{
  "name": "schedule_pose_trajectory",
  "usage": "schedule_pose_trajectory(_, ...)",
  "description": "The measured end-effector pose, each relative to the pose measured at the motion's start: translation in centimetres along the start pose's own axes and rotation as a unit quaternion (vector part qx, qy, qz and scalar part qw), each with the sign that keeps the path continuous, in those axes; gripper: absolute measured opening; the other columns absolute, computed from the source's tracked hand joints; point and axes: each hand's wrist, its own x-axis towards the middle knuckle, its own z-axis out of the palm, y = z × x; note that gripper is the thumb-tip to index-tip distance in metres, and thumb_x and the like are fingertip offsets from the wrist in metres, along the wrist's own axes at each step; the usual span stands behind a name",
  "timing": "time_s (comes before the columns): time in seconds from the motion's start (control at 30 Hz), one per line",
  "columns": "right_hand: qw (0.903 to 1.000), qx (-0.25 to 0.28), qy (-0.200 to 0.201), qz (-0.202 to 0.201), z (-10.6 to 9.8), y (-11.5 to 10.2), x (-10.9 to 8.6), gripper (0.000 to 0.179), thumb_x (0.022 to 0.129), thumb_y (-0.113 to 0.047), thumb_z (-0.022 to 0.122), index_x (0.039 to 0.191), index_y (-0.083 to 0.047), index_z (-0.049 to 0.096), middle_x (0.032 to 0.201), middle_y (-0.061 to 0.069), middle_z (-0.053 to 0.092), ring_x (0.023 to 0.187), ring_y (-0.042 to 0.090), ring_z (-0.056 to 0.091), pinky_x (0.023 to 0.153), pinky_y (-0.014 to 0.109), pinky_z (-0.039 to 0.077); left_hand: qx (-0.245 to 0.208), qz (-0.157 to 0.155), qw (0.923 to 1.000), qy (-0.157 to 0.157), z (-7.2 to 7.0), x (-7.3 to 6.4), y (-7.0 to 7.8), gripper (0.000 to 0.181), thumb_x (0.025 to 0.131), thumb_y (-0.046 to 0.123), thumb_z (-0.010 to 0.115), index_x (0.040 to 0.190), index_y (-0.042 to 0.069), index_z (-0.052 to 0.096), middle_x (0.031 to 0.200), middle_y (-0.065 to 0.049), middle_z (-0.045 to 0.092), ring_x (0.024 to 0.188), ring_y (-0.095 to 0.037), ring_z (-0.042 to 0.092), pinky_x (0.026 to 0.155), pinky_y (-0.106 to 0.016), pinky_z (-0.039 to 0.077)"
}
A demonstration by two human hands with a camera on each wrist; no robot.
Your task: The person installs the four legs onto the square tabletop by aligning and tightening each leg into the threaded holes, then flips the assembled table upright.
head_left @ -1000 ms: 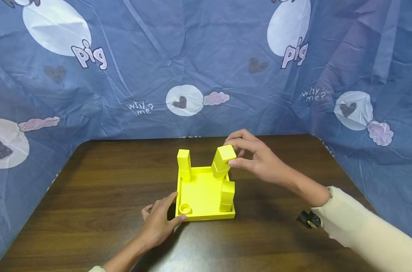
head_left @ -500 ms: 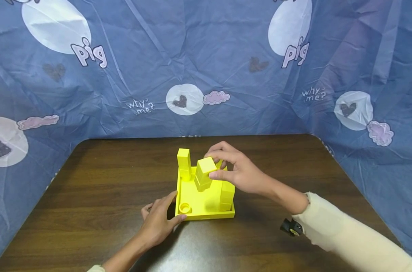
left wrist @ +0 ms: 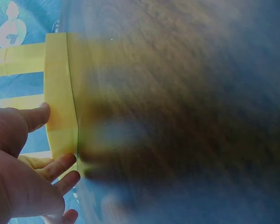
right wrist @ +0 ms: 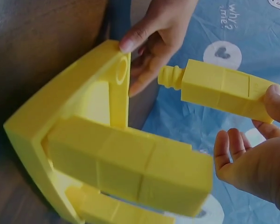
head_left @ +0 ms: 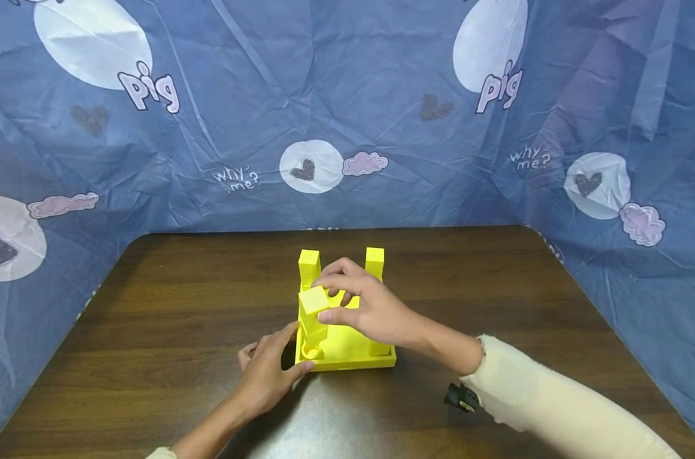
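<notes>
My right hand (head_left: 376, 312) pinches the upper end of a yellow square table leg (right wrist: 224, 88) between thumb and fingers. The threaded tip of this leg points down, above the round threaded socket (right wrist: 122, 70) in the near-left corner of an upturned yellow toy tabletop (head_left: 353, 366); in the right wrist view a gap separates them. Other legs stand in the remaining corners, such as the back-left leg (head_left: 309, 266) and back-right leg (head_left: 375, 261); my right hand mostly covers the near-right one in the head view. My left hand (head_left: 269, 370) grips the tabletop's near-left corner, thumb on the front wall, fingers along the left side.
The tabletop lies on a dark brown wooden table (head_left: 181, 306). A blue printed cloth (head_left: 347, 95) hangs behind the table and along its sides. A small black device (head_left: 462, 398) shows at the right sleeve.
My right hand has carried the leg from the back-right corner leftward and toward me, to above the near-left socket. The back-right leg is uncovered now. The left hand keeps its place.
</notes>
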Motion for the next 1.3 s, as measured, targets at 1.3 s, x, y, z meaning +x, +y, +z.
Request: schedule_pose_trajectory(1.3,0.9974,0.0,0.044,0.058,4.4,1.5,-0.5,0.041,0.088,-0.011,0.07,0.128,-0.006,0.061,0.121,0.004,0.049,0.099,0.018,0.054,0.081,0.028,0.05,0.007,0.0,1.0,-0.006,0.1,0.2,0.1,0.067,0.08,0.026,0.079,0.139,0.017,0.05,0.129,-0.008,0.061,0.12,-0.029,0.05,0.097,-0.054,0.015)
